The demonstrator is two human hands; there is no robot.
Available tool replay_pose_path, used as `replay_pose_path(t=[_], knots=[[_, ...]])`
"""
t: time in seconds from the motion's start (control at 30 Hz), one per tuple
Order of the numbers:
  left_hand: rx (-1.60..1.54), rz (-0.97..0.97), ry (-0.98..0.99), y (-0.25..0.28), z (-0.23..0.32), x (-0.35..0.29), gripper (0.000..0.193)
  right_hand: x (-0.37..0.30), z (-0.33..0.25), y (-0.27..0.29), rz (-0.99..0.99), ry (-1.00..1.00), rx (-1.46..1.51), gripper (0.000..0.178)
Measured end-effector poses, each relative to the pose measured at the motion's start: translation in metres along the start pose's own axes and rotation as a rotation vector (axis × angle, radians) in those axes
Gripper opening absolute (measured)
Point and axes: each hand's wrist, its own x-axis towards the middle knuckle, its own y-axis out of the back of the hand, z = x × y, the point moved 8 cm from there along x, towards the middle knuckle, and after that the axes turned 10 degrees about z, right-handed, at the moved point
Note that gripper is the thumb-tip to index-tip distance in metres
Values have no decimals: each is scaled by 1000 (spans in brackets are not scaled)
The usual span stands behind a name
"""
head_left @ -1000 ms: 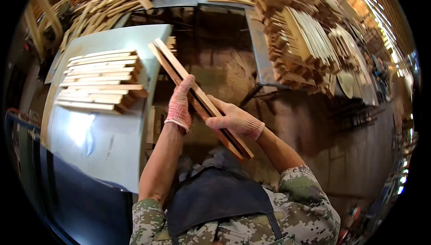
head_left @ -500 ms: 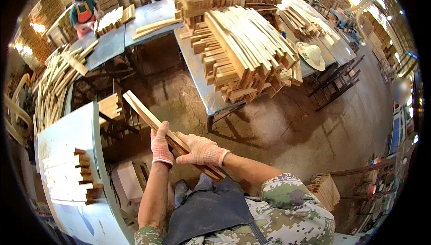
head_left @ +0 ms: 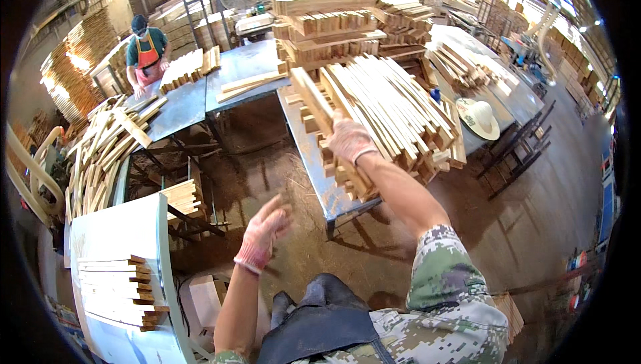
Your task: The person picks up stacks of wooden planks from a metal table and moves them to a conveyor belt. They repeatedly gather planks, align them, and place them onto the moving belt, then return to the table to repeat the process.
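Observation:
My right hand, in a pale pinkish work glove, is closed around a wooden strip at the left side of a large stack of wooden strips. The strip points away from me, and whether a second one lies against it I cannot tell. My left hand, gloved the same way, hangs over the floor in front of me with its fingers stretched out and nothing in it. The stack rests on a metal-topped table.
At left, a pale worktable bears several short strips. Loose strips lie heaped behind it. A co-worker in a red apron stands at the far-left blue table. A straw hat lies right of the stack.
My right hand has carried the wood forward and right, from in front of my body to the stack. My left hand has let go of it and opened. The view has tilted up.

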Motion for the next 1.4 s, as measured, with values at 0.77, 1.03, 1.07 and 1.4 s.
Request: replay_pose_path(t=[0.77, 1.03, 1.07, 1.4], knots=[[-404, 389, -203, 299, -92, -347, 69, -63, -194, -88, -93, 292, 110, 80], [-396, 772, -550, 384, -50, -490, 66, -198, -507, -183, -571, 628, 581, 76], [-384, 858, -560, 396, -50, -503, 65, -210, -549, -194, -609, 676, 574, 76], [39, 1469, -366, 500, -43, -564, 75, -316, -851, -265, -604, 1092, 381, 51]])
